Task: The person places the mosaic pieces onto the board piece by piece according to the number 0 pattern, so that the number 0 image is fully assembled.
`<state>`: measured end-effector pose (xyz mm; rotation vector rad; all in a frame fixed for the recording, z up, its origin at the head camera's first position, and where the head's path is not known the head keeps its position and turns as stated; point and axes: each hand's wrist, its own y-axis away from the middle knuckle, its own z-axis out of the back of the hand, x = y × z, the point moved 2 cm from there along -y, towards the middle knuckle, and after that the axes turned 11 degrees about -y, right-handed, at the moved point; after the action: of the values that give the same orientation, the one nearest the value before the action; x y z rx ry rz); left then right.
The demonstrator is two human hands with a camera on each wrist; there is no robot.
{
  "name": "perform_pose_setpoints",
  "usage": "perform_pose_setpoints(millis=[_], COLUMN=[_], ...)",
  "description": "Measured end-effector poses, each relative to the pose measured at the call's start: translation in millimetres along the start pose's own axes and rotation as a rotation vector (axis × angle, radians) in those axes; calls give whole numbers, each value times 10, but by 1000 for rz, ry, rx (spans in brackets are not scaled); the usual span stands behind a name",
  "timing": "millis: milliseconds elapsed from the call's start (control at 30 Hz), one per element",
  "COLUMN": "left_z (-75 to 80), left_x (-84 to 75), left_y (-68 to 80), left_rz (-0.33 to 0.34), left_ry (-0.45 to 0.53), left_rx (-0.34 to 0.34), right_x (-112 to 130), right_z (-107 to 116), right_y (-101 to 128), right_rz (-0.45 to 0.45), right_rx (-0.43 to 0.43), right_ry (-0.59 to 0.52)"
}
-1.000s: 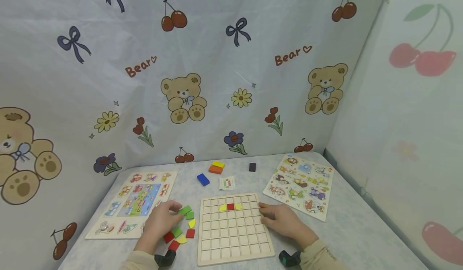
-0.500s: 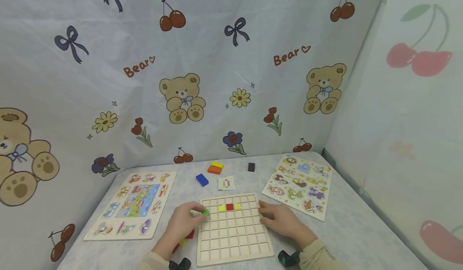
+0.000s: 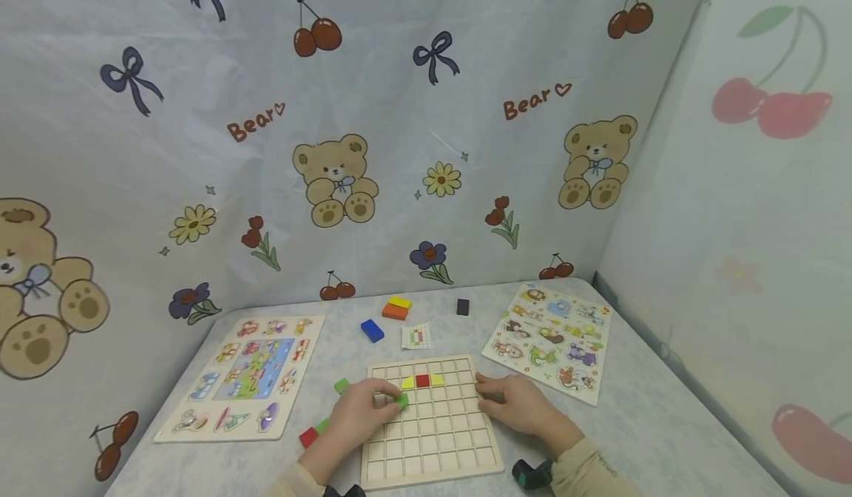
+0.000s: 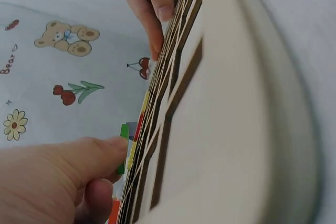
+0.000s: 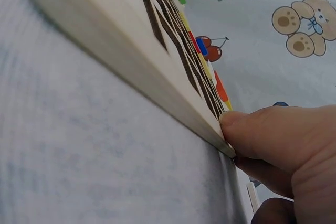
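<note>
A wooden grid board (image 3: 439,438) lies on the table in front of me. Its second row holds a red square (image 3: 422,381) between two yellow pieces (image 3: 408,383). My left hand (image 3: 388,402) pinches a small green piece (image 3: 401,400) just over the board's left cells, below the yellow piece. In the left wrist view the thumb presses that green piece (image 4: 124,131) beside the board (image 4: 236,103). My right hand (image 3: 490,399) rests on the board's right edge, and its thumb (image 5: 262,127) lies against the rim (image 5: 105,30).
Loose green (image 3: 341,385) and red (image 3: 308,436) pieces lie left of the board. Behind it are a pattern card (image 3: 417,336), a blue block (image 3: 372,330), an orange-yellow block (image 3: 397,308) and a black block (image 3: 462,307). Picture puzzles lie at left (image 3: 242,375) and right (image 3: 552,342).
My left hand picked a green piece from the loose pile and carried it right, over the board's left cells. The right hand stayed on the board's edge.
</note>
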<state>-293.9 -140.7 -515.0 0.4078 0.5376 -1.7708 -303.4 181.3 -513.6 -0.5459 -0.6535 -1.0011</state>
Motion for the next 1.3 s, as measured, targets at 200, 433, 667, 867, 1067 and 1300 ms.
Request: perform_pose_setpoints(millis=[200, 433, 667, 867, 1067, 1300], left_z=[-92, -113, -85, -68, -70, -78], left_x=[16, -4, -32, -56, -60, -56], left_y=[-24, -29, -2, 20, 28, 27], left_rz=[-79, -222, -298, -372, -430, -402], left_ry=[-56, -170, -204, -269, -336, -349], left_rx=[-37, -58, -41, -35, 23, 76], right_x=[-11, -25, -30, -27, -14, -12], right_z=[-1, 0, -3, -2, -3, -7], right_y=[2, 9, 11, 12, 12, 14], right_rz=[-1, -1, 4, 10, 2, 2], right_rx=[-6, -4, -14, -21, -24, -24], right_ry=[-5, -7, -9, -11, -11, -17])
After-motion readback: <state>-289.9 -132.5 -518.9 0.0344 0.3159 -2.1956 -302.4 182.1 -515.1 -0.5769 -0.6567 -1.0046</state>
